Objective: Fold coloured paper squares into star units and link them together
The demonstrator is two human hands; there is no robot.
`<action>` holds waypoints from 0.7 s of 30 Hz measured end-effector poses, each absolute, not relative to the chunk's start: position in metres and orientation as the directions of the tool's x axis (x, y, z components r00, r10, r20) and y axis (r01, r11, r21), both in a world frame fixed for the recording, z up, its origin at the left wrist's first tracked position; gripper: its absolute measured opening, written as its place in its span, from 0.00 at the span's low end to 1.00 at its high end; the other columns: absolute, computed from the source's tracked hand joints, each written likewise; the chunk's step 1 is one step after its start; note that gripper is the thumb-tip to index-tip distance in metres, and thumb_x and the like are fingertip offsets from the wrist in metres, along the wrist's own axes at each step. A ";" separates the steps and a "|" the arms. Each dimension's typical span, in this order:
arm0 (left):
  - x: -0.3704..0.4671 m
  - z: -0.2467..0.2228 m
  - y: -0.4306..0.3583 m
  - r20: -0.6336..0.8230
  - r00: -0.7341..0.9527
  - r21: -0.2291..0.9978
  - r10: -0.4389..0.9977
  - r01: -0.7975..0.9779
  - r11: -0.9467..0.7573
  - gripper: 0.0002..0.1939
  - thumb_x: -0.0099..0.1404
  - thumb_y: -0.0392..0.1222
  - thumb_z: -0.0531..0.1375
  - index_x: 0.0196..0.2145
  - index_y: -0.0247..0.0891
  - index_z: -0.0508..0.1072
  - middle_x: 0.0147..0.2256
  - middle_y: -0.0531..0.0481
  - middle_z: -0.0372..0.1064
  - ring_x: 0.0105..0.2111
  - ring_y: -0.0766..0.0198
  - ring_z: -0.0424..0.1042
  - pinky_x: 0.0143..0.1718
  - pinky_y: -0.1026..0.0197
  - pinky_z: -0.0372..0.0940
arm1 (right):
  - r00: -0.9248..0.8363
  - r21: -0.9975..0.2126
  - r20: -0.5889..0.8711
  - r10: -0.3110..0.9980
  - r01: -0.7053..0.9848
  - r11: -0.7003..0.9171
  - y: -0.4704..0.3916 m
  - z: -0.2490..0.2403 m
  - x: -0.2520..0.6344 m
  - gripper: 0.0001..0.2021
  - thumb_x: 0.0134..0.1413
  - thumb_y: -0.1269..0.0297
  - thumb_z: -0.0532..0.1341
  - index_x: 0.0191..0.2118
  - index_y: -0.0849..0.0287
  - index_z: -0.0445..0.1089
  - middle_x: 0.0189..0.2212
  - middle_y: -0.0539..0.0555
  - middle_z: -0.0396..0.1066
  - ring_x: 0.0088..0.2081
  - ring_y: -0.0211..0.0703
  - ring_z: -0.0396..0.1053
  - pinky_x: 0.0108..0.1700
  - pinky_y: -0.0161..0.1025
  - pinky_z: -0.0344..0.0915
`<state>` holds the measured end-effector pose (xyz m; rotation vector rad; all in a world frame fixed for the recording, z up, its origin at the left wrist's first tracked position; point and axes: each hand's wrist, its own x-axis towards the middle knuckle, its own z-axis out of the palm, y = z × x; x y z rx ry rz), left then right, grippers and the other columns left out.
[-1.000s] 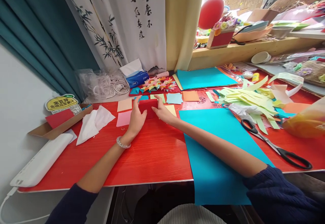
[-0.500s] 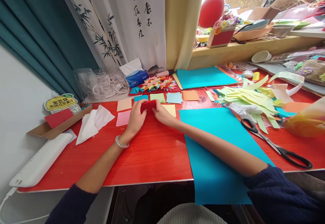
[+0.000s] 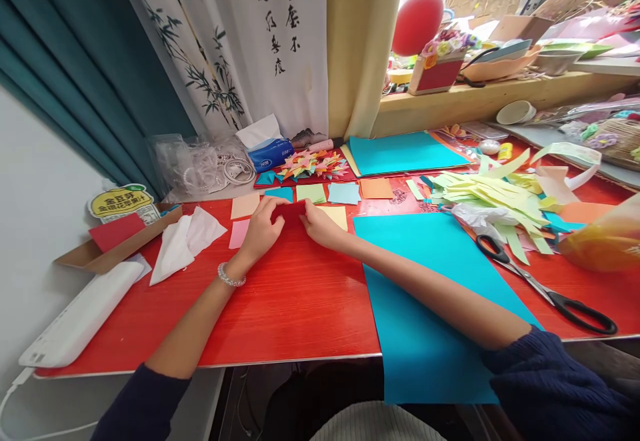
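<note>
A small piece of red paper (image 3: 291, 211) is held over the red table between my two hands. My left hand (image 3: 261, 227), with a beaded bracelet at its wrist, has its fingers bent over the paper's left side. Thumb and fingers of my right hand (image 3: 323, 225) pinch its right edge. Around them lie paper squares: peach (image 3: 245, 205), pink (image 3: 239, 233), blue (image 3: 280, 193), green (image 3: 311, 193), pale blue (image 3: 344, 193), orange (image 3: 377, 188) and yellow (image 3: 337, 217), the last partly behind my right hand.
A large blue sheet (image 3: 425, 281) lies under my right forearm and hangs over the table edge. Scissors (image 3: 543, 287) and pale green strips (image 3: 480, 191) are at the right. Folded paper pieces (image 3: 315, 164) lie behind the squares. Crumpled tissue (image 3: 185, 244) and a cardboard tray (image 3: 117, 247) are left.
My left hand has shifted slightly left, and more of the red paper shows between my hands. My right hand stays nearly in place.
</note>
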<state>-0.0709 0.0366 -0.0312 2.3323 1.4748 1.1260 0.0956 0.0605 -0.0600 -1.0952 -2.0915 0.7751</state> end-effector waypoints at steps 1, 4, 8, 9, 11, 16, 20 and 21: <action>-0.071 -0.031 0.037 0.496 0.251 0.484 0.831 0.715 -0.505 0.17 0.58 0.30 0.49 0.43 0.39 0.69 0.44 0.47 0.65 0.49 0.59 0.66 0.51 0.58 0.63 | -0.447 -0.729 0.264 0.854 0.487 0.481 0.059 -0.060 0.095 0.05 0.59 0.72 0.46 0.39 0.56 0.53 0.34 0.57 0.66 0.34 0.45 0.64 0.36 0.41 0.63; -0.076 -0.028 0.039 0.476 0.268 0.472 0.838 0.726 -0.500 0.17 0.56 0.30 0.50 0.42 0.38 0.68 0.43 0.47 0.65 0.49 0.59 0.66 0.53 0.57 0.61 | -0.468 -0.690 0.243 0.849 0.532 0.491 0.057 -0.057 0.094 0.08 0.60 0.72 0.45 0.44 0.59 0.55 0.37 0.61 0.69 0.36 0.47 0.67 0.38 0.43 0.64; -0.087 -0.025 0.048 0.468 0.090 0.585 0.879 0.715 -0.384 0.18 0.56 0.34 0.51 0.45 0.39 0.68 0.47 0.49 0.67 0.46 0.59 0.67 0.48 0.58 0.63 | -0.522 -0.602 0.187 0.832 0.609 0.517 0.057 -0.042 0.099 0.19 0.61 0.70 0.50 0.57 0.67 0.52 0.54 0.68 0.62 0.55 0.52 0.62 0.53 0.46 0.61; -0.090 -0.025 0.051 0.427 0.059 0.614 0.902 0.714 -0.337 0.20 0.56 0.35 0.51 0.47 0.39 0.67 0.49 0.49 0.66 0.44 0.59 0.68 0.46 0.58 0.64 | -0.535 -0.572 0.149 0.832 0.639 0.514 0.058 -0.036 0.102 0.25 0.58 0.69 0.54 0.60 0.69 0.49 0.59 0.70 0.56 0.60 0.54 0.56 0.58 0.47 0.57; -0.094 -0.028 0.054 0.325 0.067 0.635 0.943 0.723 -0.271 0.22 0.55 0.36 0.52 0.49 0.39 0.66 0.50 0.49 0.66 0.40 0.61 0.69 0.41 0.60 0.66 | -0.553 -0.506 0.013 0.833 0.715 0.483 0.060 -0.023 0.112 0.41 0.48 0.65 0.65 0.64 0.73 0.46 0.64 0.74 0.46 0.66 0.63 0.42 0.63 0.53 0.48; -0.088 -0.041 0.051 0.213 0.183 0.551 0.960 0.789 -0.272 0.22 0.55 0.37 0.54 0.50 0.39 0.65 0.49 0.47 0.67 0.38 0.60 0.71 0.40 0.58 0.67 | -0.521 -0.334 -0.370 0.769 0.847 0.414 0.066 0.008 0.141 0.57 0.40 0.51 0.69 0.69 0.71 0.38 0.67 0.70 0.38 0.67 0.67 0.36 0.63 0.60 0.48; -0.080 -0.048 0.047 0.269 0.257 0.423 0.928 0.835 -0.353 0.22 0.60 0.35 0.52 0.53 0.34 0.63 0.52 0.40 0.62 0.54 0.53 0.63 0.56 0.50 0.58 | -0.496 -0.245 -0.441 0.748 0.868 0.432 0.071 0.017 0.153 0.59 0.43 0.47 0.67 0.69 0.69 0.30 0.68 0.66 0.34 0.68 0.60 0.37 0.65 0.53 0.47; -0.079 -0.048 0.046 0.286 0.273 0.388 0.918 0.843 -0.372 0.22 0.61 0.36 0.51 0.54 0.33 0.63 0.52 0.38 0.61 0.55 0.51 0.61 0.58 0.48 0.56 | -0.496 -0.233 -0.445 0.746 0.868 0.438 0.072 0.016 0.154 0.58 0.45 0.47 0.66 0.69 0.69 0.30 0.68 0.66 0.35 0.68 0.59 0.38 0.65 0.51 0.49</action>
